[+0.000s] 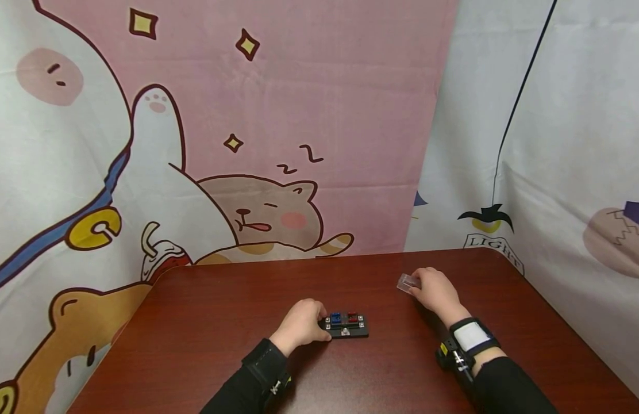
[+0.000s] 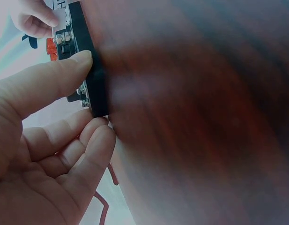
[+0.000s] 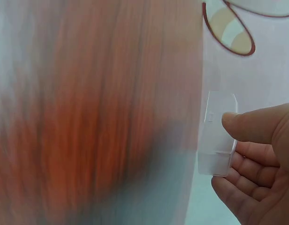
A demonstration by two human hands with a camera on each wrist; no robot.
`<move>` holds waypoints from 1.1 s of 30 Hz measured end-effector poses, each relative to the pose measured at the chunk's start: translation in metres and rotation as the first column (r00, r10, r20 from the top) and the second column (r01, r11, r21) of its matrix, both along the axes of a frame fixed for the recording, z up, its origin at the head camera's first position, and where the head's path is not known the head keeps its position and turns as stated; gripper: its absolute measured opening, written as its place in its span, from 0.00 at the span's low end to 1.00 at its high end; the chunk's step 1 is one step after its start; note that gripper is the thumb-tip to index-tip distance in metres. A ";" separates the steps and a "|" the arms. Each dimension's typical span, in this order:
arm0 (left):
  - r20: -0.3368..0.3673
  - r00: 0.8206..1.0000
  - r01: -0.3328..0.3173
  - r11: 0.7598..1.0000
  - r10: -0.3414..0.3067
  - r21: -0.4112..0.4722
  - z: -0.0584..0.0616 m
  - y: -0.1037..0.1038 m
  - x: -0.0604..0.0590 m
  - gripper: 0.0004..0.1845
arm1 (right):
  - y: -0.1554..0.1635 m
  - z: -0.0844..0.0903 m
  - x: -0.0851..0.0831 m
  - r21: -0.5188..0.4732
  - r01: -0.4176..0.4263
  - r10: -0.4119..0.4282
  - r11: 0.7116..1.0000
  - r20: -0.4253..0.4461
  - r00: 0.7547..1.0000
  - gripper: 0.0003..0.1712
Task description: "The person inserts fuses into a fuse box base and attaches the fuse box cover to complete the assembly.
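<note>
A small black fuse block (image 1: pixel 357 333) with blue and red blade fuses and metal screw terminals lies on the table, a little right of centre in the head view. My left hand (image 1: pixel 300 325) grips its left end; in the left wrist view the thumb presses on one side of the block (image 2: pixel 96 89) and the fingertips are at its end. Farther back and to the right, my right hand (image 1: pixel 437 291) holds a clear plastic cover (image 1: pixel 406 283) over the table. The right wrist view shows the cover (image 3: pixel 217 140) pinched between thumb and fingers.
The reddish-brown wooden table (image 1: pixel 221 299) stretches under both hands. Behind it hangs a cloth backdrop (image 1: pixel 361 126) with cartoon animals, meeting the table's far edge. A wrist camera (image 1: pixel 450 353) is strapped on the right wrist.
</note>
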State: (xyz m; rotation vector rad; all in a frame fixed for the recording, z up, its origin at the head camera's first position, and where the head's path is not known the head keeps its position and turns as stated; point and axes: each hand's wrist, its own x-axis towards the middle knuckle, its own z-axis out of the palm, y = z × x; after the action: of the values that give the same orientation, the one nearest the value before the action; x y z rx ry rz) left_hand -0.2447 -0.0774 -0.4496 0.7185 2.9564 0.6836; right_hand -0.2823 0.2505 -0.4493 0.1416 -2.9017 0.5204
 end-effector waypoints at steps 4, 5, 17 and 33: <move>0.000 1.000 0.003 1.000 -0.003 0.003 0.000 0.000 0.000 0.22 | -0.013 0.001 0.004 -0.004 -0.052 0.052 0.999 -0.018 0.999 0.19; -0.001 1.000 0.003 1.000 -0.003 0.004 0.000 0.000 0.000 0.22 | -0.017 0.001 0.006 -0.008 -0.062 0.062 0.998 -0.019 0.998 0.18; 0.000 1.000 -0.003 1.000 0.003 0.004 -0.001 0.000 0.000 0.22 | -0.050 0.005 0.018 -0.046 -0.134 0.133 0.990 -0.033 0.991 0.17; -0.002 1.000 -0.003 1.000 0.003 0.008 0.000 -0.001 0.001 0.22 | -0.083 0.004 0.025 -0.081 -0.243 0.233 0.967 -0.113 0.966 0.15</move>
State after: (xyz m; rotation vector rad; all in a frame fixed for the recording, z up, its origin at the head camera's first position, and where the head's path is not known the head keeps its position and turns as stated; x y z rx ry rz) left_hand -0.2438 -0.0781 -0.4498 0.7151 2.9587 0.6952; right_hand -0.2570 0.1675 -0.4455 0.4937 -2.7681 0.6674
